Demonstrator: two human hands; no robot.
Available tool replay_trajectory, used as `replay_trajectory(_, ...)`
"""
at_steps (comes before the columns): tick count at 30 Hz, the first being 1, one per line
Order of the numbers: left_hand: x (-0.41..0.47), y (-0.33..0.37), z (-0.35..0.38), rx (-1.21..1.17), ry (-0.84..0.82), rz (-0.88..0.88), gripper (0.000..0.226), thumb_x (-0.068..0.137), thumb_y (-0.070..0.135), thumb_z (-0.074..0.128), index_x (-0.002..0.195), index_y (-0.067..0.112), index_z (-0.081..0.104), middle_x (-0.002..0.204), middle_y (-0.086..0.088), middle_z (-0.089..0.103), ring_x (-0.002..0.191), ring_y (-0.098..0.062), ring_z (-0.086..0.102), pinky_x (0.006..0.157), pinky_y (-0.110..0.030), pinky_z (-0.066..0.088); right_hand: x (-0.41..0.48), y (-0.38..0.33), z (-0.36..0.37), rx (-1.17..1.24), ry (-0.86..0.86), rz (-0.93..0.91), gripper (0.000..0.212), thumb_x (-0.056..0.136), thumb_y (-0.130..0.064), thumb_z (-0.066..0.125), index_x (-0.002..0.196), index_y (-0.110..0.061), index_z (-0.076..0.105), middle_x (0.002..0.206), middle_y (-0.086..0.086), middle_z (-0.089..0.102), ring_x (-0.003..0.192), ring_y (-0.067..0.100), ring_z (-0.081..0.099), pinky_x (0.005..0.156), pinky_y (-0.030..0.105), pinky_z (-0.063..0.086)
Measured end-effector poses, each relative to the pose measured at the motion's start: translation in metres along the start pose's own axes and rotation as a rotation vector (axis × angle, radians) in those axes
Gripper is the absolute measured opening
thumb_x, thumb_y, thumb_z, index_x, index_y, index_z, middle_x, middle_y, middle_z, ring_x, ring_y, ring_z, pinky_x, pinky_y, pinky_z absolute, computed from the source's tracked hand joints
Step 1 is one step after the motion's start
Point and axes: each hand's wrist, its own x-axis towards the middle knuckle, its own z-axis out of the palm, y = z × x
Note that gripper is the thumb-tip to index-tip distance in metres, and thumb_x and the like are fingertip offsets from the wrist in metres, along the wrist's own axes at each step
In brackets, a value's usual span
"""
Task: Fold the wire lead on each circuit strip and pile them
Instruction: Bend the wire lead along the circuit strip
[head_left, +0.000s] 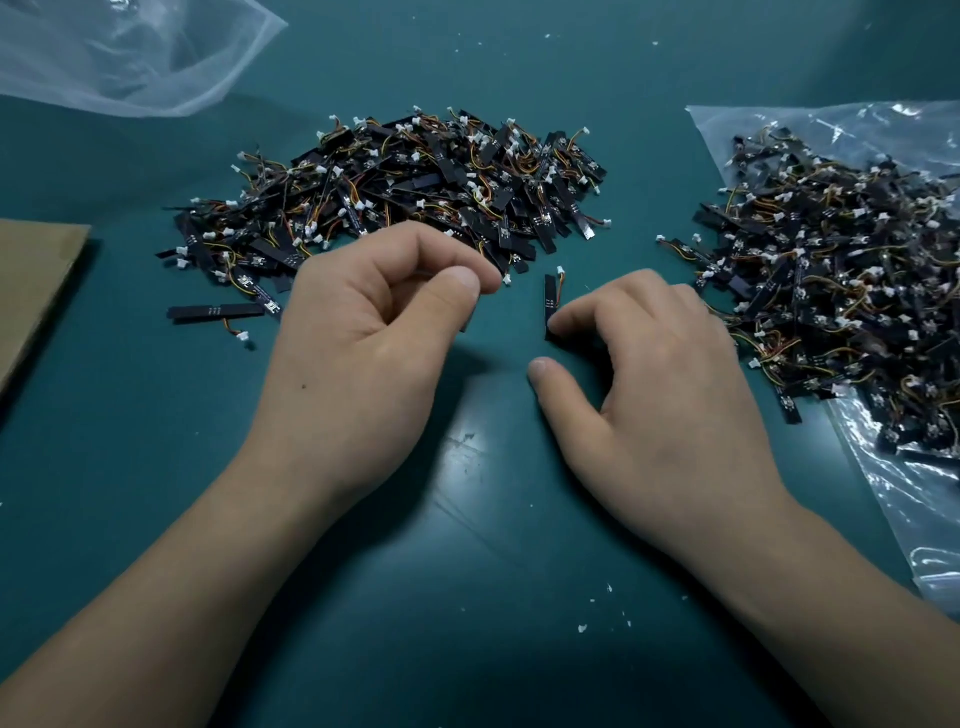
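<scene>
**Hundreds of tiny boards, two in hand at the folding bench**

Two bare hands meet over a scuffed teal table mat (467, 519), each busy with one piece. The left hand (374, 322) is closed in a pinch, thumb against curled forefinger, on a circuit strip (466, 325). Only a dark edge of it shows below the thumb, with a white connector (506, 280) peeping out past the fingertips. It looks like the grip for bending the thin lead back on itself.

Just right of it, the right hand (649, 374) is not closed round anything. Its bent fingertips (558, 325) press the near end of a second strip (549, 304) flat on the mat, and the thumb stands clear. That strip, narrow, black and stiff, points away from the worker, its orange-and-yellow lead curling beside it, probably pinned there as the next to be picked up.

Beyond the hands sprawls a loose central heap (389, 192) of the same matt black strips, bristling with coloured wire and white plugs. A right-hand heap (841, 286) spills across a crinkled clear plastic bag (909, 519), likely the supply, though that cannot be confirmed.

A stray strip (215, 312) lies by the central heap's near left edge. Brown cardboard (36, 291) sits at the left, and an empty-looking clear bag (130, 52) lies far left.
</scene>
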Motion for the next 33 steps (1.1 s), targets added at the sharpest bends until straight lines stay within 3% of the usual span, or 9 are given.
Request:
replay_trajectory(6, 0.0004, -0.0011, 0.0, -0.023, 0.01, 0.007, 0.018, 0.092, 0.019, 0.057, 0.085, 0.021, 0.073, 0.05, 0.014, 0.043, 0.047, -0.008, 0.031, 0.048, -0.019, 0.026, -0.0001, -0.0007, -0.0004, 0.011, 0.016, 0.027, 0.008, 0.091, -0.03, 0.06, 0.095, -0.027, 0.066, 0.101, -0.01, 0.057, 0.098, 0.021, 0.051, 0.087, 0.04, 0.038)
replay_trajectory(9, 0.0003, -0.0011, 0.0001, -0.015, 0.012, 0.01, 0.018, 0.092, 0.02, 0.057, 0.084, 0.021, 0.073, 0.051, 0.014, 0.043, 0.048, -0.009, 0.032, 0.048, -0.02, 0.026, 0.0001, 0.001, 0.0005, 0.035, 0.038, 0.047, 0.017, 0.09, -0.036, 0.059, 0.103, -0.027, 0.062, 0.103, -0.01, 0.057, 0.1, 0.021, 0.052, 0.09, 0.041, 0.04)
replay_trajectory(13, 0.0003, -0.0006, 0.0001, -0.001, 0.014, 0.015, 0.018, 0.093, 0.018, 0.057, 0.084, 0.021, 0.073, 0.051, 0.015, 0.046, 0.048, -0.007, 0.034, 0.048, -0.019, 0.028, 0.0003, 0.0012, 0.0022, 0.003, 0.031, 0.016, 0.028, 0.095, -0.045, 0.058, 0.114, -0.031, 0.073, 0.107, -0.006, 0.058, 0.101, 0.023, 0.052, 0.092, 0.043, 0.041)
replay_trajectory(19, -0.0001, -0.0015, -0.0003, 0.003, 0.017, 0.011, 0.019, 0.092, 0.021, 0.057, 0.084, 0.022, 0.073, 0.051, 0.014, 0.043, 0.048, -0.01, 0.032, 0.049, -0.021, 0.026, -0.0006, 0.0074, 0.0025, 0.086, 0.078, -0.098, 0.013, 0.094, -0.021, 0.068, 0.1, -0.025, 0.079, 0.103, -0.011, 0.069, 0.095, 0.023, 0.059, 0.086, 0.048, 0.046)
replay_trajectory(22, -0.0004, -0.0016, -0.0008, 0.007, 0.022, 0.012, 0.018, 0.092, 0.022, 0.057, 0.084, 0.023, 0.074, 0.051, 0.013, 0.043, 0.048, -0.011, 0.032, 0.049, -0.021, 0.026, -0.0007, 0.0074, 0.0033, 0.202, 0.067, -0.084, 0.016, 0.091, -0.012, 0.073, 0.102, -0.024, 0.073, 0.095, -0.012, 0.069, 0.09, 0.021, 0.063, 0.084, 0.048, 0.051)
replay_trajectory(25, -0.0002, -0.0022, 0.0, -0.004, 0.018, -0.012, 0.017, 0.092, 0.023, 0.057, 0.086, 0.023, 0.073, 0.053, 0.01, 0.042, 0.051, -0.015, 0.032, 0.052, -0.023, 0.025, -0.0001, 0.0073, 0.0011, 0.355, 0.112, -0.05, 0.02, 0.09, -0.006, 0.071, 0.104, -0.02, 0.068, 0.092, -0.012, 0.068, 0.086, 0.009, 0.063, 0.084, 0.028, 0.051)
replay_trajectory(27, -0.0001, -0.0026, 0.0, 0.0, 0.006, -0.032, 0.017, 0.093, 0.026, 0.056, 0.09, 0.023, 0.072, 0.057, 0.001, 0.042, 0.053, -0.019, 0.033, 0.054, -0.027, 0.026, 0.0001, 0.0061, -0.0016, 0.394, 0.189, -0.083, 0.018, 0.09, -0.001, 0.07, 0.103, -0.015, 0.068, 0.092, -0.009, 0.068, 0.086, 0.004, 0.061, 0.08, 0.01, 0.041)
replay_trajectory(28, -0.0006, -0.0021, -0.0001, 0.027, -0.014, -0.03, 0.018, 0.093, 0.03, 0.055, 0.092, 0.023, 0.072, 0.057, 0.0, 0.043, 0.054, -0.018, 0.034, 0.055, -0.029, 0.027, 0.0, 0.0054, -0.0026, 0.395, 0.214, -0.105, 0.018, 0.09, 0.0, 0.071, 0.102, -0.013, 0.068, 0.093, -0.008, 0.068, 0.086, 0.004, 0.061, 0.08, 0.008, 0.038)
replay_trajectory(33, -0.0078, 0.0041, 0.0029, 0.243, -0.154, 0.023, 0.046, 0.095, 0.051, 0.052, 0.08, 0.011, 0.072, 0.052, -0.006, 0.045, 0.047, -0.007, 0.036, 0.047, -0.027, 0.032, -0.0017, 0.0054, -0.0037, 0.371, 0.25, -0.238, 0.012, 0.09, -0.002, 0.073, 0.094, -0.013, 0.071, 0.09, -0.004, 0.069, 0.086, 0.022, 0.064, 0.078, 0.033, 0.046)
